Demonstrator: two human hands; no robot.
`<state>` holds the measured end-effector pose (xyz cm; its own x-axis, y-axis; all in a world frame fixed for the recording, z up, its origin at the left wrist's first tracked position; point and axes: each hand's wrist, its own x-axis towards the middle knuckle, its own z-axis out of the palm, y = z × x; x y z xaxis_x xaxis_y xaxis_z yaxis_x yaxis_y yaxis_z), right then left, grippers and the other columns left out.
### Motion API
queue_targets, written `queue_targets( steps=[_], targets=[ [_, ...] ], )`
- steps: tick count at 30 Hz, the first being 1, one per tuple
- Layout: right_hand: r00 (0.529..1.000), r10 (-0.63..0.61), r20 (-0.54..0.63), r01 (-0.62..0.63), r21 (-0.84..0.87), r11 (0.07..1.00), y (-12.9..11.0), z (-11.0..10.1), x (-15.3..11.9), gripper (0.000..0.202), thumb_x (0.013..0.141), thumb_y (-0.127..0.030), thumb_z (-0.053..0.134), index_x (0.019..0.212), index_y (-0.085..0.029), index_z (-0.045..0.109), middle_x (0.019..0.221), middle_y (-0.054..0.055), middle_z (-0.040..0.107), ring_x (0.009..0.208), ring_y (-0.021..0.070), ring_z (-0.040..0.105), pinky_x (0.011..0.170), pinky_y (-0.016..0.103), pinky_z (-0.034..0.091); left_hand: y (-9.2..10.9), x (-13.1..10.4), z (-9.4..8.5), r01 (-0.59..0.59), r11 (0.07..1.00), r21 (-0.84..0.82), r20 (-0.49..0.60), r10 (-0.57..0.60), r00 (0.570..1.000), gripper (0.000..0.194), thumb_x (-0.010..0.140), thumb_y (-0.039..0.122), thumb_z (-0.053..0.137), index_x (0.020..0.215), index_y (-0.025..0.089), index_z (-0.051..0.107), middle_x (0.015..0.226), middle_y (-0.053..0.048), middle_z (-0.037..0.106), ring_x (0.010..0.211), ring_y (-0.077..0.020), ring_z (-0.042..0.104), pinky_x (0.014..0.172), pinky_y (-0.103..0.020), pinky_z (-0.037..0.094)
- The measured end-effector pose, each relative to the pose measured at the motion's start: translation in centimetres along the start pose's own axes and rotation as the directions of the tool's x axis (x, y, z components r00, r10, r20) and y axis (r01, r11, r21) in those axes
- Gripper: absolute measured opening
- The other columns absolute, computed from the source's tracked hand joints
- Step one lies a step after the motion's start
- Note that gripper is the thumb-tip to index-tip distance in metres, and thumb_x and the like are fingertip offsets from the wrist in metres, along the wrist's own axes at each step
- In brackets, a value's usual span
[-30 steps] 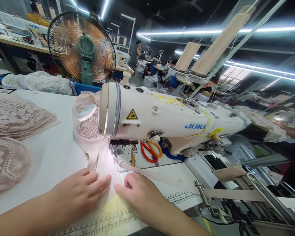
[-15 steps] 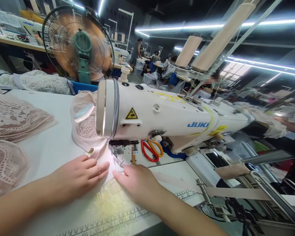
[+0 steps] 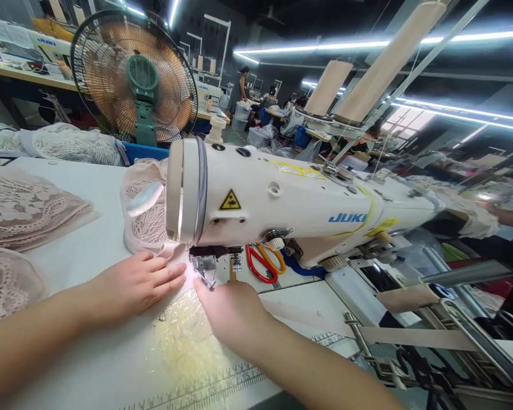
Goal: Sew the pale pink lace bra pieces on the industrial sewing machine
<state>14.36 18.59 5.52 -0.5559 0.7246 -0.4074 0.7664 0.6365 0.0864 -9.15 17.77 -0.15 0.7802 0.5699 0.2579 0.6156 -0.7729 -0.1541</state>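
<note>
My left hand (image 3: 139, 285) lies flat with fingers stretched over the lower edge of a pale pink lace bra piece (image 3: 143, 210), left of the needle area. My right hand (image 3: 231, 313) is curled close in front of the metal presser foot (image 3: 204, 273). Its thumb points at the foot, and the other fingers are mostly hidden, so what they hold cannot be made out. Above both hands extends the white sewing machine (image 3: 256, 193), its lamp lighting the cloth. A pale elastic band (image 3: 294, 313) runs from the right towards my right hand.
Red-handled scissors (image 3: 260, 265) lie behind the needle area. Layered lace pieces (image 3: 29, 199) rest at left. A green fan (image 3: 143, 80) stands behind the table. A printed ruler (image 3: 205, 387) runs along the front edge; a metal band feeder (image 3: 367, 347) is at right. People work in the background.
The lace piece's lower edge has moved up towards the presser foot. My left hand has shifted slightly up and left, flatter over the cloth; my right hand has edged closer to the foot.
</note>
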Motion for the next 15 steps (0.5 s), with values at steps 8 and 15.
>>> queue_targets(
  steps=[8, 15],
  targets=[
    [0.996, 0.072, 0.045, -0.073, 0.035, 0.997, -1.8, -1.2, 0.9, 0.091, 0.069, -0.009, 0.072, 0.153, -0.016, 0.04, 0.081, 0.016, 0.073, 0.071, 0.0288, 0.069, 0.059, 0.034, 0.049, -2.4, 0.0, 0.4, 0.02, 0.999, -0.025, 0.016, -0.02, 1.0, 0.049, 0.098, 0.01, 0.035, 0.137, 0.029, 0.06, 0.131, -0.005, 0.069, 0.117, -0.0244, 0.063, 0.095, -0.035, 0.039],
    [0.998, 0.06, 0.017, -0.06, -0.029, 0.998, -2.3, 0.8, 1.3, 0.096, 0.063, -0.01, 0.071, 0.153, -0.009, 0.037, 0.065, 0.013, 0.068, 0.057, 0.0267, 0.064, 0.049, 0.032, 0.044, -2.9, 0.7, -0.2, 0.119, 0.993, -0.023, 0.025, -0.119, 0.993, 0.051, 0.099, 0.011, 0.028, 0.125, 0.027, 0.068, 0.116, -0.007, 0.075, 0.11, -0.0234, 0.065, 0.097, -0.038, 0.041]
  ],
)
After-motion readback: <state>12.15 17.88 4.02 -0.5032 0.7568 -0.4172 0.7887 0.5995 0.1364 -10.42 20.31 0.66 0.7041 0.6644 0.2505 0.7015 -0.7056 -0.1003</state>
